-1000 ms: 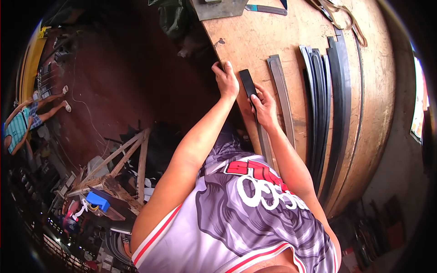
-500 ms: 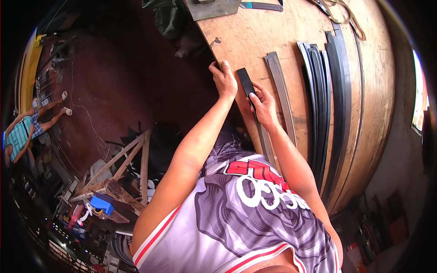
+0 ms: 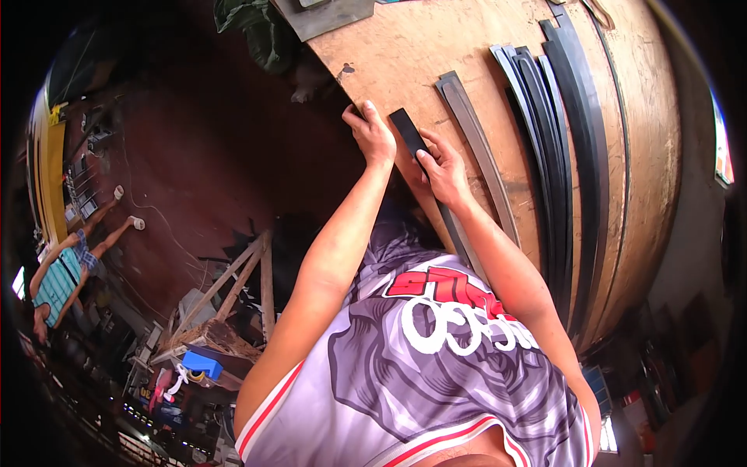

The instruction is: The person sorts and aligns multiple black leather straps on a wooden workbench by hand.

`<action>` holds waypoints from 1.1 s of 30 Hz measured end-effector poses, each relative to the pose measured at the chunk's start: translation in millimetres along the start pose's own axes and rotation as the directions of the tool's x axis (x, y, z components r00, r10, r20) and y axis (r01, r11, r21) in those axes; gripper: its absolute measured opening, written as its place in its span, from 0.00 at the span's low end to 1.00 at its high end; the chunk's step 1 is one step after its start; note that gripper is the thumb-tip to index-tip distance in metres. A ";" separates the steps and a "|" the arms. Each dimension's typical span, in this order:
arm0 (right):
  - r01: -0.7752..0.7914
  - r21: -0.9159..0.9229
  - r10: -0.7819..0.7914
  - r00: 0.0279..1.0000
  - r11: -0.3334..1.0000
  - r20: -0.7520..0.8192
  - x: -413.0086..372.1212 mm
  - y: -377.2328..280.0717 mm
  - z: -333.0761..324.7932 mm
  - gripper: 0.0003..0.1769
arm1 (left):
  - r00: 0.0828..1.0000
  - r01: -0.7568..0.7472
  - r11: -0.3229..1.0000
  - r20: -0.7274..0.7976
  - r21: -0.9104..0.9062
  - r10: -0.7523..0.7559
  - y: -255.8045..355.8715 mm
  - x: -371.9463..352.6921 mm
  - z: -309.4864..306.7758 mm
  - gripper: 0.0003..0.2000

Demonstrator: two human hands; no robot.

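My right hand (image 3: 443, 167) is closed around a long, narrow black strip (image 3: 406, 131), thumb on its upper face. The strip's flat black end sticks out beyond the fingers, and a greyish length runs back towards my body under the forearm. To the left, my left hand (image 3: 375, 138) is closed at the wooden table's edge, its thumb over the top and its fingers curled at the side. Right of my hands, a grey-brown strip (image 3: 476, 140) lies on the wooden table (image 3: 420, 58). Several dark curved strips (image 3: 545, 140) lie further right.
A grey metal plate (image 3: 334, 17) sits at the table's far left corner, with dark green cloth (image 3: 268, 35) beside it. A wooden frame (image 3: 241, 280) and a blue box (image 3: 201, 364) stand at lower left. Another person (image 3: 66, 276) is across the floor at far left.
The view has shifted slightly, so the table and strips appear further left. My hands keep nearly the same hold, and the strip stays in my right hand.
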State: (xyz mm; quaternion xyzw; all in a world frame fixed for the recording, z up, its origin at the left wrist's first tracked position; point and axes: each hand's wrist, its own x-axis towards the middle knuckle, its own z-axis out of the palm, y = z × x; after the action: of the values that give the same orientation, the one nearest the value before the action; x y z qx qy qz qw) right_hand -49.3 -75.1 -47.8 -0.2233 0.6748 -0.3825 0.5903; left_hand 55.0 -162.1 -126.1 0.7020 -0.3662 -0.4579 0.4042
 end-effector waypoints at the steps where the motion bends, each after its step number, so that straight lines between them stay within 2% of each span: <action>1: 0.004 0.003 -0.004 1.000 1.000 0.001 0.3 0.7 0.0 0.24 | 1.000 0.000 1.000 0.003 -0.001 0.000 1.3 -0.1 -0.2 0.25; 4: 0.015 -0.007 -0.015 1.000 1.000 0.000 -5.0 6.3 -7.1 0.23 | 0.998 0.057 0.998 0.025 0.012 -0.057 2.8 -10.1 0.5 0.27; 14: -0.023 -0.058 0.025 0.999 0.998 0.020 -9.1 3.8 -13.5 0.24 | 0.999 0.040 0.999 0.031 0.005 -0.040 3.3 -17.0 2.8 0.28; 19: -0.014 -0.012 0.014 1.000 1.000 -0.020 -12.4 9.2 -15.4 0.23 | 0.999 0.043 0.999 0.031 0.009 -0.043 2.1 -23.2 4.5 0.28; 22: -0.011 -0.023 0.010 1.000 1.000 -0.023 -12.1 8.7 -14.7 0.23 | 1.000 -0.016 1.000 0.026 0.019 0.015 1.1 -20.2 5.0 0.26; 25: 0.001 -0.041 -0.002 1.000 0.999 -0.025 -19.3 11.7 -23.5 0.23 | 0.973 -0.076 0.984 0.229 0.159 0.038 -5.2 -18.6 -14.7 0.27; 26: 0.000 -0.041 -0.001 1.000 0.999 -0.024 -18.1 10.9 -22.4 0.23 | 0.957 -0.167 0.959 0.271 0.228 0.102 -24.6 -2.2 -25.1 0.29; 28: -0.002 -0.040 0.001 1.000 0.999 -0.024 -16.4 12.3 -21.5 0.23 | 0.927 -0.347 0.853 0.279 0.390 0.250 -8.4 11.3 -44.0 0.31; 29: -0.001 -0.043 0.000 1.000 0.999 -0.024 -16.1 13.7 -21.9 0.23 | 0.923 -0.372 0.830 0.257 0.415 0.286 3.2 17.0 -48.9 0.31; 30: 0.000 -0.046 -0.001 1.000 0.999 -0.024 -15.4 15.3 -22.4 0.23 | 0.926 -0.360 0.837 0.270 0.412 0.265 32.7 15.0 -51.8 0.28; 32: 0.027 -0.063 -0.029 0.999 0.998 -0.033 -18.4 22.3 -30.9 0.22 | 0.882 -0.442 0.806 0.353 0.395 0.310 57.4 12.0 -49.1 0.23; 33: 0.047 -0.074 -0.050 0.998 0.996 -0.041 -17.2 23.3 -30.1 0.22 | 0.849 -0.470 0.788 0.446 0.397 0.282 67.4 15.4 -47.6 0.21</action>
State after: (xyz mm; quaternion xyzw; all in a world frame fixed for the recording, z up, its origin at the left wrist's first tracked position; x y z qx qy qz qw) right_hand -71.5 -40.4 -54.9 -0.2529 0.6953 -0.3764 0.5576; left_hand 94.8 -192.0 -58.5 0.5950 -0.6733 -0.3791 0.2212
